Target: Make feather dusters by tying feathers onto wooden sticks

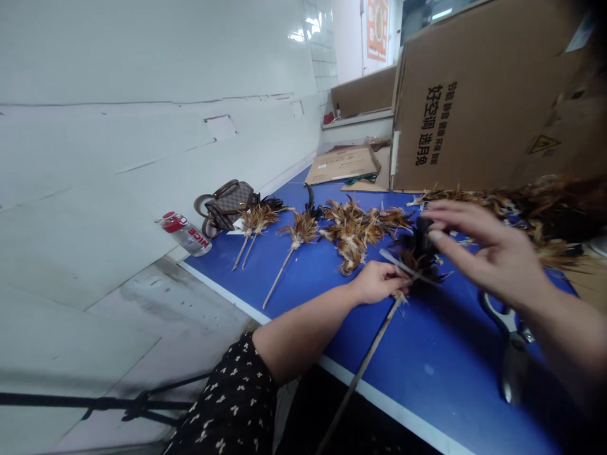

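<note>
My left hand is closed around the upper part of a feather duster, where dark feathers join its long thin stick. The stick slants down past the table's front edge. A pale thin strip lies across the feathers by my left fingers. Above the dark feathers hovers my right hand, somewhat blurred, thumb and fingers near the feather tips; whether it pinches any is unclear. Below my right forearm, scissors lie on the blue table. Left of my hands lies a pile of brown feathers.
Several feather-topped sticks lie farther left, beside a checkered handbag and a clear bottle with a red cap. More loose feathers spread along the right. A large cardboard sheet stands behind; flat cardboard lies at the back.
</note>
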`<state>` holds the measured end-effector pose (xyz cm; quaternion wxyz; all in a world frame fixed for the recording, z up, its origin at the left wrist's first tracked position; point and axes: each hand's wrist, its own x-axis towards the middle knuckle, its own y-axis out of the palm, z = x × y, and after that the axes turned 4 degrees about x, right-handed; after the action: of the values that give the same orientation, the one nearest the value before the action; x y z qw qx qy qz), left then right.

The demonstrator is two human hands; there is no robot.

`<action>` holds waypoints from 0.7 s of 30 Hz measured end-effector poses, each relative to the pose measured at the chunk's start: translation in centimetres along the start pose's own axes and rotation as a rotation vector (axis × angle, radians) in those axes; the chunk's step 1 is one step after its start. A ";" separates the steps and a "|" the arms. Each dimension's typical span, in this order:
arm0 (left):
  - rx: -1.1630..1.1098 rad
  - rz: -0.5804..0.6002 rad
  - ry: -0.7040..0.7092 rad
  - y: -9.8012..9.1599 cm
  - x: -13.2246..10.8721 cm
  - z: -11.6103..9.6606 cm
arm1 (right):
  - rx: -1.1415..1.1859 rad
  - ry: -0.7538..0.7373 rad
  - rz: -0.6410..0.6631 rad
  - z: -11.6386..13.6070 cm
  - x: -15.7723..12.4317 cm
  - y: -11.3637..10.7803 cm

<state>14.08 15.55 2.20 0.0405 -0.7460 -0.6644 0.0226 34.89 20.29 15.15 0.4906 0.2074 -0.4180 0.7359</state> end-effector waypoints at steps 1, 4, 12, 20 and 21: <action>-0.037 -0.012 -0.036 0.0 0.1 0.1 | -0.082 -0.029 -0.102 0.0 0.3 -1.0; -0.096 -0.043 -0.097 0.0 0.2 -0.1 | -0.165 0.015 -0.099 -0.8 0.7 -2.8; -0.143 -0.007 -0.096 -0.3 0.0 -1.0 | -0.193 -0.078 0.573 -5.0 -2.5 2.3; -0.129 -0.047 -0.104 -0.7 0.1 -0.8 | -0.495 -0.050 0.644 -5.8 -3.9 2.5; -0.121 -0.045 -0.101 -0.8 0.1 -0.8 | -0.472 -0.044 0.666 -5.6 -4.0 2.3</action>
<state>13.38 15.76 3.09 -0.0380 -0.7298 -0.6823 0.0190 35.11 22.33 8.17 0.2505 -0.0420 -0.6299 0.7340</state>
